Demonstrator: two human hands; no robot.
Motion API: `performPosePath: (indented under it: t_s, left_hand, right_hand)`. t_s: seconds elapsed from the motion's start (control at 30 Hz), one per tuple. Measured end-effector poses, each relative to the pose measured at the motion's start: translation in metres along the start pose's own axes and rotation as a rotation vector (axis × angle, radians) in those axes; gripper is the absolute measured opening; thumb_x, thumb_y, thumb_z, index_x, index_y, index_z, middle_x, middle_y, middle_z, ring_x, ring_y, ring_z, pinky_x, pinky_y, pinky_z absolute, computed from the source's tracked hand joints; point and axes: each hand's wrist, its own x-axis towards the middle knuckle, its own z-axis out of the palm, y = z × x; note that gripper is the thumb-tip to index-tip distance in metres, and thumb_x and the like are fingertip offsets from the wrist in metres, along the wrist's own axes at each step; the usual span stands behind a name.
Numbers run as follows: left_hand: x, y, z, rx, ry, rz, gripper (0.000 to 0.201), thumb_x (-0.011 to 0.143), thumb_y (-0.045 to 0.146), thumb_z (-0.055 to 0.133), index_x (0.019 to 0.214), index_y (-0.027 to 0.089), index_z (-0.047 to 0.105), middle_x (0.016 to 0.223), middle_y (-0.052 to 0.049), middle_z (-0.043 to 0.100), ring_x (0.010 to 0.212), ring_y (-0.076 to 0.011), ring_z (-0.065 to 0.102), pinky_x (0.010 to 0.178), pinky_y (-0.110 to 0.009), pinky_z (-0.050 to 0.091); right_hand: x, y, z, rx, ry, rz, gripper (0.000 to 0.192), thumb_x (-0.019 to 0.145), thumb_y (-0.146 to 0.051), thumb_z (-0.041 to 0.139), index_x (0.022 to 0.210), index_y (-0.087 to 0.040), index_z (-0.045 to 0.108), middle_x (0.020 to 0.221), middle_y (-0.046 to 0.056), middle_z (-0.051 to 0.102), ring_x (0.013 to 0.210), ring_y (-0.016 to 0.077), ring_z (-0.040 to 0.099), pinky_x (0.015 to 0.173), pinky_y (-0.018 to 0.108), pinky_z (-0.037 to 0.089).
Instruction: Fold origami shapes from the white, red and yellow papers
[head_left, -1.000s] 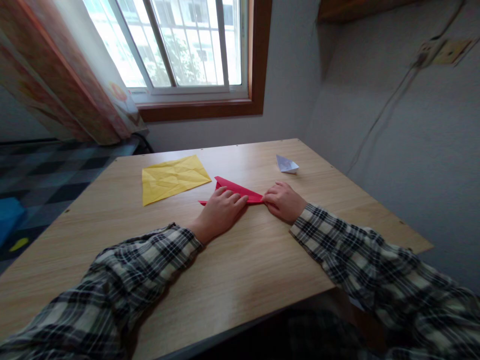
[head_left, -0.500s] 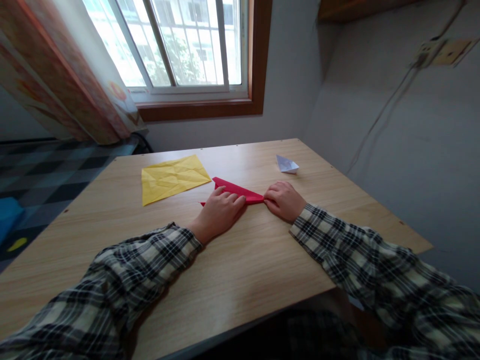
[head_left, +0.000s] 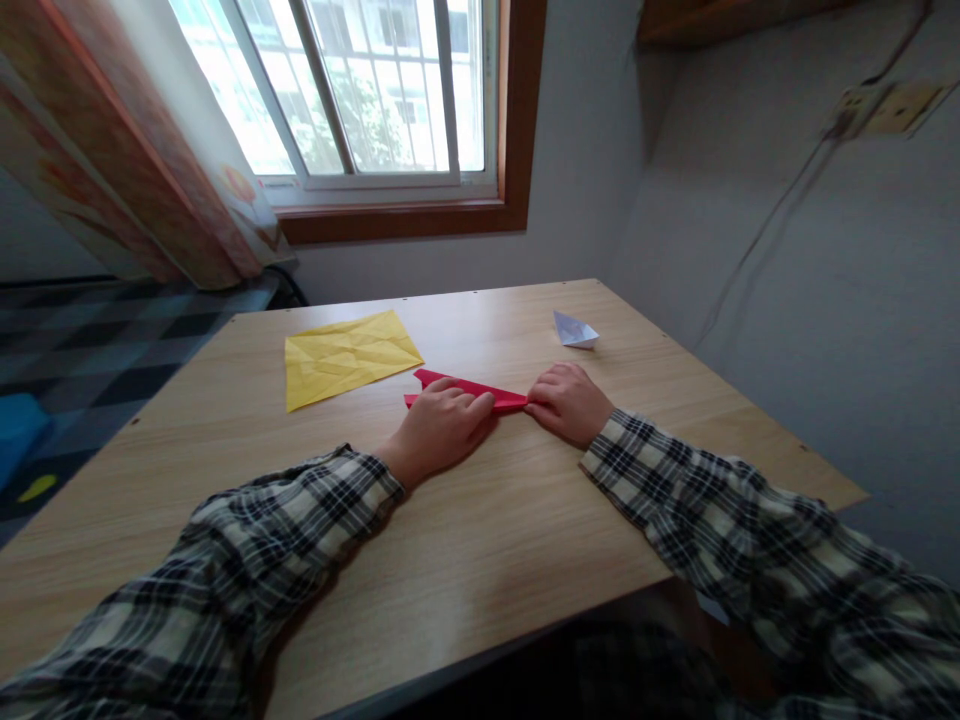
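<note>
Red paper, folded into a narrow flat strip, lies on the table near centre, just right of the creased yellow sheet. Left hand lies palm down with fingers flat, pressing the strip's left and middle part; right hand, fingers curled, pinches the strip's right tip against the table. A small white folded paper sits apart, beyond the right hand, near the table's far right edge.
</note>
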Motion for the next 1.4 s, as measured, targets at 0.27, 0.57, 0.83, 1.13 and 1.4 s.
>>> performPosePath:
  t_s: [0.27,0.57,0.83,1.13,1.4]
  left_hand:
    - [-0.003,0.005,0.0,0.086,0.129,0.056,0.026,0.101,0.035,0.053,0.119,0.021,0.066,0.093,-0.004,0.076,0.092,-0.0231,0.07,0.108,-0.055,0.043]
    - [-0.007,0.003,0.008,-0.009,0.029,0.305,0.029,0.103,0.026,0.05,0.129,0.019,0.061,0.134,-0.008,0.067,0.129,-0.0233,0.057,0.114,-0.044,0.044]
    - [-0.005,-0.003,0.014,-0.267,-0.157,0.173,0.039,0.106,0.027,0.041,0.142,0.02,0.055,0.147,-0.011,0.057,0.138,-0.0244,0.05,0.114,-0.046,0.043]
    - [-0.004,-0.005,0.017,-0.332,-0.152,0.131,0.041,0.106,0.027,0.042,0.144,0.02,0.054,0.151,-0.011,0.054,0.143,-0.022,0.045,0.118,-0.045,0.038]
    - [-0.003,-0.008,0.019,-0.345,-0.182,0.142,0.042,0.106,0.028,0.04,0.145,0.018,0.053,0.152,-0.011,0.053,0.144,-0.0234,0.044,0.119,-0.046,0.038]
  right_hand:
    - [0.0,0.002,0.0,0.011,0.005,0.017,0.023,0.098,-0.027,0.058,0.084,-0.017,0.074,0.092,0.01,0.073,0.093,0.0235,0.059,0.091,0.039,0.037]
    - [0.001,0.016,0.016,0.187,0.063,0.12,0.02,0.094,-0.022,0.059,0.083,-0.016,0.074,0.094,0.011,0.072,0.097,0.0235,0.06,0.092,0.038,0.043]
    - [0.003,0.023,0.021,0.274,0.051,0.175,0.021,0.094,-0.026,0.06,0.081,-0.017,0.074,0.095,0.01,0.07,0.097,0.0228,0.06,0.095,0.039,0.044]
    - [0.005,0.024,0.023,0.275,0.042,0.186,0.024,0.095,-0.029,0.059,0.079,-0.017,0.074,0.099,0.01,0.069,0.1,0.0225,0.059,0.097,0.04,0.043]
    - [0.005,0.021,0.024,0.254,0.027,0.202,0.026,0.095,-0.031,0.059,0.077,-0.018,0.072,0.101,0.009,0.068,0.1,0.0217,0.058,0.096,0.039,0.042]
